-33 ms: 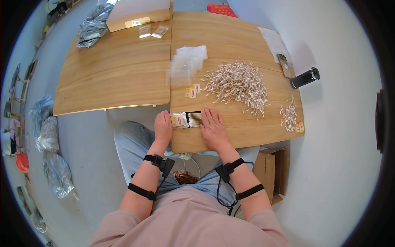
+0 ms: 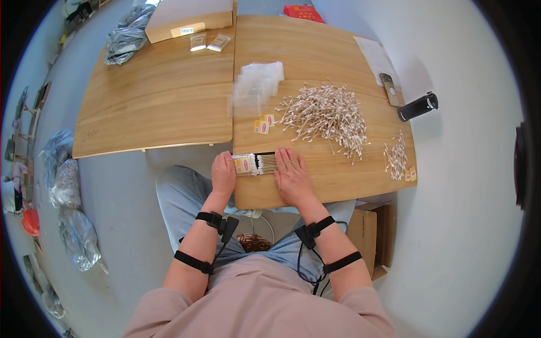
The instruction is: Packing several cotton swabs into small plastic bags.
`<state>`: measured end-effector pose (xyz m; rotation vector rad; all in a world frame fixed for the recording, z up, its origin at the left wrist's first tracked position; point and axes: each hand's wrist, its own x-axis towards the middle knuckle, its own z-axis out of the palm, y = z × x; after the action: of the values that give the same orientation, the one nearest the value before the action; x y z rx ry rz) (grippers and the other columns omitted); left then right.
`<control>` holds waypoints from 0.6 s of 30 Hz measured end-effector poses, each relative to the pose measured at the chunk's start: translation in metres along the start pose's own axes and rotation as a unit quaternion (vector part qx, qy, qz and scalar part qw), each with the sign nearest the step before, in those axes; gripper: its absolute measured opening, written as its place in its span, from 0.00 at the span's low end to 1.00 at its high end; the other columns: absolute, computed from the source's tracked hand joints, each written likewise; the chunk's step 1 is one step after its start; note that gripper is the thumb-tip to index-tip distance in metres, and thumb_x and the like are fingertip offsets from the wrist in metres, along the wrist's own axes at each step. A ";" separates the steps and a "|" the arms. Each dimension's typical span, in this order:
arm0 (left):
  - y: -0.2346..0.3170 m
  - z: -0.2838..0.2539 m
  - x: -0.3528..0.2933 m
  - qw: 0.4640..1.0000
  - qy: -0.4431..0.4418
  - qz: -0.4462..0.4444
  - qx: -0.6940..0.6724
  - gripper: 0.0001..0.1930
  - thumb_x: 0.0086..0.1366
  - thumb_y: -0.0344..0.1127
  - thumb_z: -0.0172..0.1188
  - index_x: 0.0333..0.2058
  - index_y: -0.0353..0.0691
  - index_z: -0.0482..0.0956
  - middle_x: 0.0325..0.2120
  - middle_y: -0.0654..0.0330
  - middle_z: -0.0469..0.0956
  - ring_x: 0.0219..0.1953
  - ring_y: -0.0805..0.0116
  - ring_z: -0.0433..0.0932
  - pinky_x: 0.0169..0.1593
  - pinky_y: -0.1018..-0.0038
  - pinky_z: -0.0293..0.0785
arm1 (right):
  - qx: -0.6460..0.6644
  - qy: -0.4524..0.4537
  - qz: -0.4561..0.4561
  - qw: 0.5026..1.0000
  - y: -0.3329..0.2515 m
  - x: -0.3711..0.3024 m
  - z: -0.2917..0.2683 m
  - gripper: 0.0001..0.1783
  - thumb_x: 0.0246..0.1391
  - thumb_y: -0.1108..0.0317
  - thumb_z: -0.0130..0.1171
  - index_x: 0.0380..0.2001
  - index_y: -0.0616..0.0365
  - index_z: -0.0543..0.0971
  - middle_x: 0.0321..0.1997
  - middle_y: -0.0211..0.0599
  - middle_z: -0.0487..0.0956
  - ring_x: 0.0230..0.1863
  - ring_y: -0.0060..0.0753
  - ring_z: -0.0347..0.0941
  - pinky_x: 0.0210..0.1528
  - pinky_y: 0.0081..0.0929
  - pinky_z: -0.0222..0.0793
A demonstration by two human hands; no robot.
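A clear packet of cotton swabs [image 2: 245, 164] with a yellow and red card lies at the table's front edge. My left hand [image 2: 224, 174] grips its left end, the fingers held together. Just right of it, a row of cotton swabs [image 2: 267, 163] sits over something black. My right hand [image 2: 292, 176] rests palm down on the right end of that row, fingers stretched out, hiding what is beneath. Behind the hands lie several yellow cards [image 2: 261, 127] and a stack of clear plastic bags [image 2: 256, 84]. A large loose heap of cotton swabs [image 2: 327, 115] spreads to the right.
A smaller swab pile [image 2: 396, 158] lies near the right edge, by two yellow cards [image 2: 409, 175]. Beyond are a phone [image 2: 389, 89] and a black bottle [image 2: 417, 107]. Two filled packets [image 2: 218, 43] lie before a cardboard box [image 2: 189, 19]. An open carton [image 2: 369, 234] stands below the table.
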<state>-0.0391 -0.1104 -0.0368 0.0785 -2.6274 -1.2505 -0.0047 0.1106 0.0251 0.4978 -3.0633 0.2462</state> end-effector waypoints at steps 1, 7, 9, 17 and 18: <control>-0.002 0.001 0.000 1.000 -0.001 -0.002 0.001 0.17 0.75 0.40 0.40 0.38 0.32 0.73 0.35 0.43 0.75 0.40 0.42 0.73 0.45 0.56 0.69 | 0.001 -0.002 0.000 1.000 -0.001 0.002 -0.001 0.33 0.65 0.57 0.43 0.69 0.59 0.57 0.74 0.39 0.57 0.75 0.37 0.48 0.75 0.46 0.37; -0.003 0.001 -0.001 0.999 -0.015 -0.017 -0.042 0.18 0.75 0.41 0.39 0.40 0.32 0.73 0.36 0.43 0.76 0.40 0.43 0.74 0.45 0.58 0.70 | 0.011 0.004 -0.035 0.999 -0.013 0.012 0.009 0.34 0.63 0.58 0.47 0.68 0.60 0.57 0.73 0.41 0.58 0.74 0.40 0.51 0.74 0.46 0.39; -0.003 0.002 -0.001 0.999 -0.010 -0.015 -0.045 0.18 0.75 0.40 0.39 0.40 0.32 0.74 0.36 0.43 0.76 0.40 0.43 0.74 0.45 0.58 0.71 | 0.008 0.021 -0.034 0.999 -0.022 0.013 0.013 0.34 0.62 0.58 0.48 0.68 0.60 0.58 0.73 0.41 0.58 0.74 0.40 0.51 0.75 0.46 0.38; -0.005 -0.003 0.001 0.999 0.024 0.015 -0.038 0.15 0.74 0.39 0.42 0.40 0.33 0.74 0.35 0.45 0.76 0.40 0.43 0.74 0.46 0.56 0.71 | 0.042 0.013 -0.007 0.999 -0.035 0.015 0.016 0.36 0.62 0.57 0.48 0.69 0.61 0.56 0.74 0.43 0.56 0.75 0.41 0.48 0.75 0.46 0.36; -0.007 -0.004 0.001 0.998 0.041 0.041 -0.031 0.15 0.74 0.39 0.43 0.40 0.33 0.74 0.36 0.46 0.76 0.41 0.44 0.74 0.46 0.57 0.71 | 0.069 -0.009 -0.006 0.998 -0.033 0.015 0.014 0.37 0.62 0.56 0.48 0.69 0.62 0.55 0.74 0.44 0.55 0.75 0.42 0.47 0.75 0.46 0.36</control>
<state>-0.0399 -0.1187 -0.0395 0.0104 -2.4934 -1.2719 -0.0087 0.0726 0.0171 0.5269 -3.0747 0.4581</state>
